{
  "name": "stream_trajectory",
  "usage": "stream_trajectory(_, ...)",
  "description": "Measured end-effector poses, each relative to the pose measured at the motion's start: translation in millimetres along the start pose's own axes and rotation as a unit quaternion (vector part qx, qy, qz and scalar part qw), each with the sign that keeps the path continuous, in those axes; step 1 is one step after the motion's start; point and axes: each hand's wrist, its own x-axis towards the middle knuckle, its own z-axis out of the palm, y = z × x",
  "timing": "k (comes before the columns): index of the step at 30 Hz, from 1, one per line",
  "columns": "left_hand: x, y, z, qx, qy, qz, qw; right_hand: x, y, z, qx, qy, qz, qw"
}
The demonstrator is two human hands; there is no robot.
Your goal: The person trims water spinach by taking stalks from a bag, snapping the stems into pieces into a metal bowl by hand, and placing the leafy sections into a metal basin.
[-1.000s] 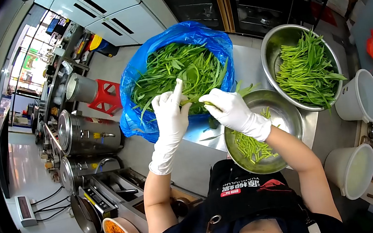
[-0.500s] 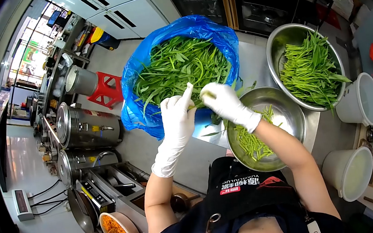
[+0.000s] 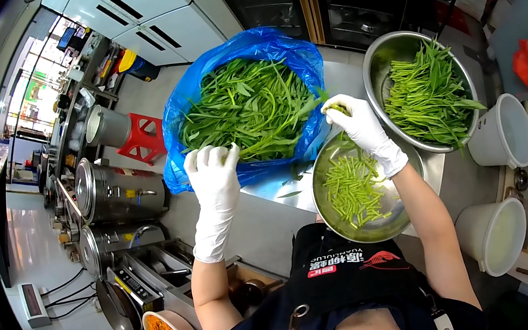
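The right hand, gloved, pinches a green sprig; nearer the body sits a steel bowl of cut stems, and to its right a larger bowl. Beyond the left hand, fingers curled, grip unclear, is a blue bag of leafy greens

Gloved right hand holding greens, bowl of cut stems below
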Motion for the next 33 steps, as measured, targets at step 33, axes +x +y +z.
stream_trajectory(33, 4.9, 44.8, 14.1, -0.246, 0.062, -0.087, 0.963, -13.6, -3.7, -16.7, 0.038, 0.078, 0.013, 0.996)
